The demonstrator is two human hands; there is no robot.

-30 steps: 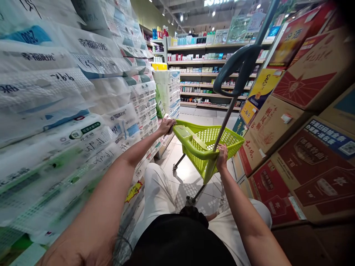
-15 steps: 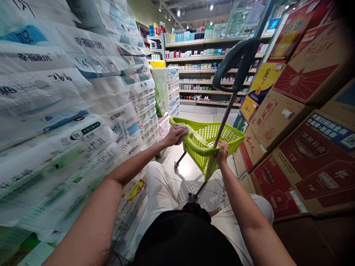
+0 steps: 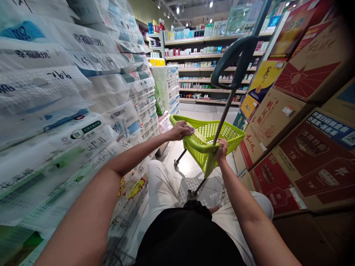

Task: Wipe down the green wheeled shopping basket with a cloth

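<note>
A lime-green shopping cart [image 3: 202, 149] with a slotted basket stands in front of my knees. My left hand [image 3: 181, 131] is closed on a small pale pinkish cloth [image 3: 190, 129], pressed against the basket's near-left rim. What lies under the fingers is partly hidden. Further right, my right hand [image 3: 221, 150] wraps round the near rim beside the metal pole [image 3: 225, 112]. A dark grey loop handle [image 3: 235, 64] tops that pole, leaning to the right. The basket's visible inside shows only its slotted walls.
Tall stacks of plastic-wrapped tissue packs [image 3: 102, 96] crowd my left side. Cardboard cartons [image 3: 305, 144] are piled close on the right. Shelves of small boxed goods [image 3: 205, 57] cross the far end, beyond a tiled floor [image 3: 191, 107].
My left hand has shifted slightly along the rim with the cloth, its fingers now turned more over the edge. The right hand keeps its grip, and the cart is almost unmoved.
</note>
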